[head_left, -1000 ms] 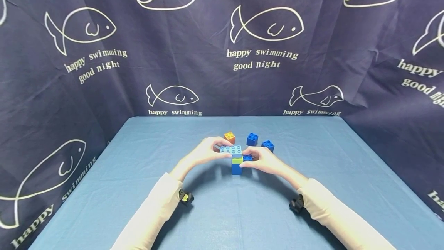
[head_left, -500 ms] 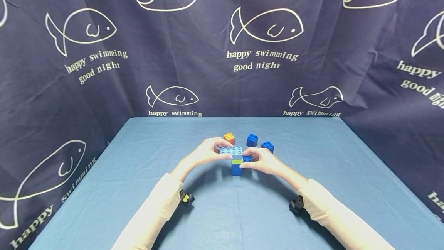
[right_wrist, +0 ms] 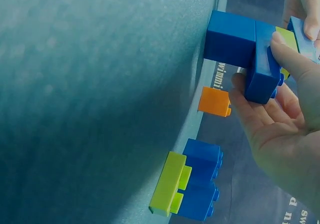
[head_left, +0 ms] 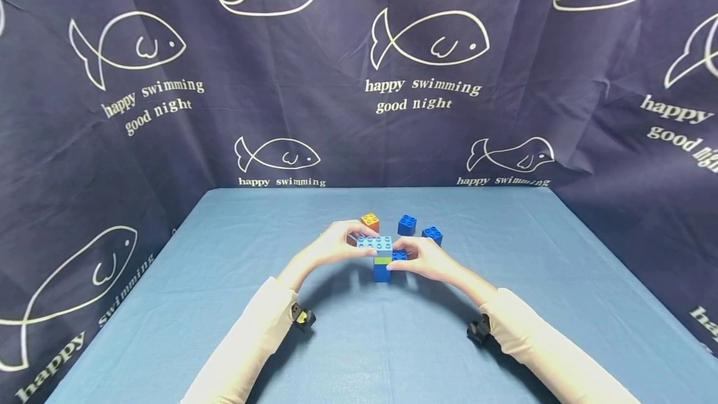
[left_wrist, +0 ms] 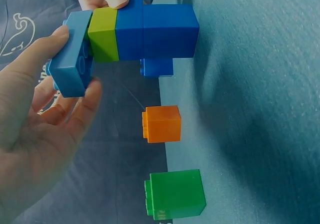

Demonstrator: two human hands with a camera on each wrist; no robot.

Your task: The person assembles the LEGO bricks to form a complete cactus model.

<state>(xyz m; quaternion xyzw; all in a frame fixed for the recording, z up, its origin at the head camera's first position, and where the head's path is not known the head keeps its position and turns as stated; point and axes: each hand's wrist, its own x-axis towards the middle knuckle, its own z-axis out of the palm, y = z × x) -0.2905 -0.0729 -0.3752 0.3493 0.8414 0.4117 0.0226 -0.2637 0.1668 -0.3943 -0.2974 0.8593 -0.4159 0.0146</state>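
My left hand (head_left: 340,244) pinches a light blue toy building brick (head_left: 384,244) between thumb and fingers. It sits over a lime green brick (left_wrist: 103,37), tilted, with a gap showing along one side in the left wrist view. The lime brick tops a long dark blue brick (right_wrist: 262,79), which rests on another dark blue brick (right_wrist: 230,38) standing on the table. My right hand (head_left: 429,260) grips the long dark blue brick's overhanging right end, thumb in front and fingers behind. My fingertips partly hide both held bricks.
Behind the stack stand an orange brick (head_left: 370,221) and two dark blue bricks (head_left: 407,224), (head_left: 432,235). A green brick (left_wrist: 176,194) shows in the left wrist view, a lime brick (right_wrist: 169,184) in the right. Patterned curtain (head_left: 359,142) surrounds the blue-covered table (head_left: 359,354).
The light blue brick has shifted very slightly right over the stack with my left hand. My right hand keeps its place and grip.
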